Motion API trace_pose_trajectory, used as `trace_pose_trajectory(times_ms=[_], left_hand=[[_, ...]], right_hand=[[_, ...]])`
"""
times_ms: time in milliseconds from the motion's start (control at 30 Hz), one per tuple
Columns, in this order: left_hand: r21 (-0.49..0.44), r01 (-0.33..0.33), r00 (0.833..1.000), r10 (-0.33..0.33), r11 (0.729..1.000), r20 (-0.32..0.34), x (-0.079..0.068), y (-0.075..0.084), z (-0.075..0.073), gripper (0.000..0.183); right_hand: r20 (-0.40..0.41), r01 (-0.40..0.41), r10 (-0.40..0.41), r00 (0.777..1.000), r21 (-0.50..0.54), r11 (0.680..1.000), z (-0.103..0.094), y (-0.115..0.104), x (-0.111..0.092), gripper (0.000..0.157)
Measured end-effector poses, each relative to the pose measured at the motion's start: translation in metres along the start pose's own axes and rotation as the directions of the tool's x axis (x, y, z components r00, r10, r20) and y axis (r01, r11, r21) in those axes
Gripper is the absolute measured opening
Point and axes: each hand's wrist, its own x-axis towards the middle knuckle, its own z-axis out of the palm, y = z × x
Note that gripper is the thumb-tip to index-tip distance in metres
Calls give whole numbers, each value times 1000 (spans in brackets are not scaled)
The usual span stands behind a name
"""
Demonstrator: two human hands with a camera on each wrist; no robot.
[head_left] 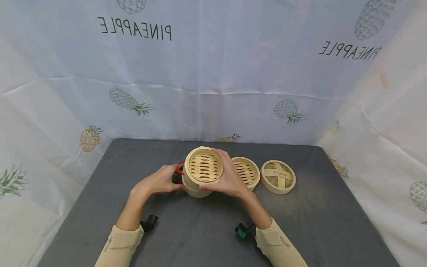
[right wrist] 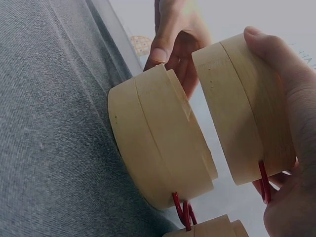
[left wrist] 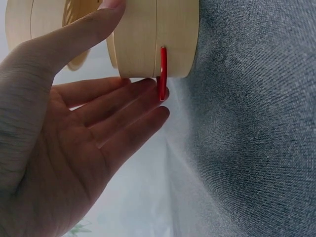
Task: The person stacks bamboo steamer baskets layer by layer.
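Observation:
My right hand (head_left: 230, 180) grips a small bamboo steamer basket (head_left: 204, 167), tilted so its slatted inside shows in the head view. In the right wrist view this basket hangs apart from a second steamer basket (right wrist: 153, 133), which stands on the table below it. Around the lower basket's left side, my left hand (head_left: 159, 181) holds on, thumb on the near side and fingertips on the far side. A red loop handle (left wrist: 163, 74) sticks out from the lower basket's wall near those fingertips. Another red loop (right wrist: 265, 182) is on the raised basket.
Just right of my right hand stands a third slatted steamer basket (head_left: 246, 171), partly hidden by that hand. Beside it lies a round bamboo piece (head_left: 278, 177) with crossed strips. The dark grey tabletop (head_left: 200, 237) meets a pineapple-print cloth (head_left: 240, 115) at the back.

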Motion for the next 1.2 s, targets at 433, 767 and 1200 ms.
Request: trace_pose_trajectory(times_ms=[433,767,1200], left_hand=[[-5,-11,1000,11,1000,4,4,1,3,66],[-8,1,1000,-1,1000,-9,2,-5,2,66],[-37,22,1000,-23,999,-14,3,-7,1,68]], right_hand=[[-9,-20,20,1000,-38,999,2,5,-2,124],[-2,-16,16,1000,-49,999,5,5,1,124],[21,-28,29,999,-47,998,8,6,3,123]])
